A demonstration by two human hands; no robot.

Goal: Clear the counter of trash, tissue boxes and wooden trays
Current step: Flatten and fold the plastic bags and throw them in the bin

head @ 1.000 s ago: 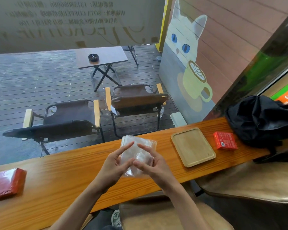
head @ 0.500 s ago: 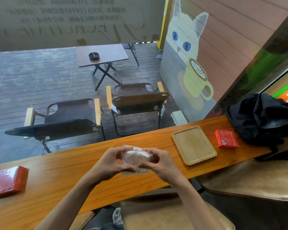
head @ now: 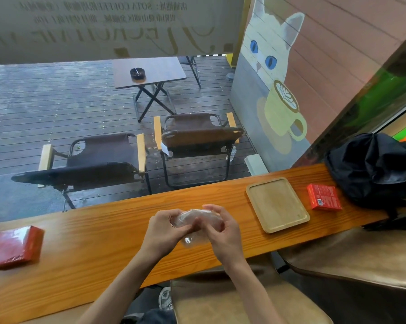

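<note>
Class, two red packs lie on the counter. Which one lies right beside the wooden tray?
The small red box, between the wooden tray and the black bag. The other red pack lies alone at the counter's far left end.

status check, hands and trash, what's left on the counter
Both hands, left and right, crumpling plastic wrapper. Wooden tray, two red boxes on counter. Nothing blocking.

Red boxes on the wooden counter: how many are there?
2. One red plastic-wrapped tissue box lies at the counter's far left end. A smaller red cardboard box sits at the right, between the wooden tray and the black bag, which may hide others.
</note>
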